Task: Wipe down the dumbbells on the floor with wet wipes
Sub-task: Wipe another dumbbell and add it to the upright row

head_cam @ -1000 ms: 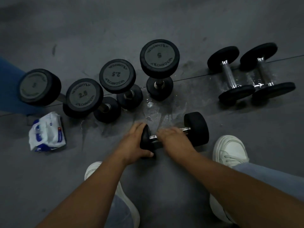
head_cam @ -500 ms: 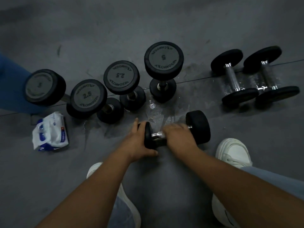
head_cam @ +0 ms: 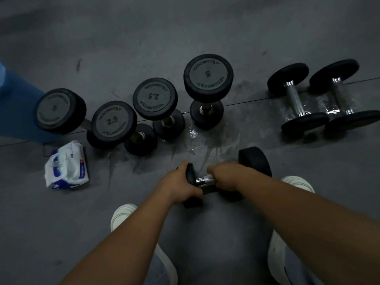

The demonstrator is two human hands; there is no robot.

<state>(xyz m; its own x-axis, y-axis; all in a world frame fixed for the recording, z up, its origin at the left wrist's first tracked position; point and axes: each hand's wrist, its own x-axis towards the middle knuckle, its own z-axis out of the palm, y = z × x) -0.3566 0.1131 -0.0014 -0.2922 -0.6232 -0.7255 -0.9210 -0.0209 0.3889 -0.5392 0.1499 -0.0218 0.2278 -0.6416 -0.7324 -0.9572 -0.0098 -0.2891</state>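
Note:
A small black dumbbell [head_cam: 254,161] lies on the grey floor in front of me. My left hand [head_cam: 181,183] grips its left head. My right hand [head_cam: 227,175] is wrapped round the chrome handle [head_cam: 202,180], with a bit of white wet wipe [head_cam: 210,176] showing under the fingers. Several black dumbbells stand on end in a row behind: two marked 2.5 [head_cam: 114,122] [head_cam: 155,98], one marked 5 [head_cam: 208,76] and one at far left [head_cam: 60,111]. Two more lie on their sides at the right [head_cam: 296,99] [head_cam: 341,95].
A white and blue pack of wet wipes [head_cam: 66,165] lies on the floor at the left. A blue object [head_cam: 14,112] stands at the far left edge. Wet streaks [head_cam: 205,144] mark the floor. My white shoes [head_cam: 123,214] [head_cam: 296,182] flank the dumbbell.
My right hand has slid left along the handle toward the left head. The left hand keeps its grip on that head. The view shifted slightly.

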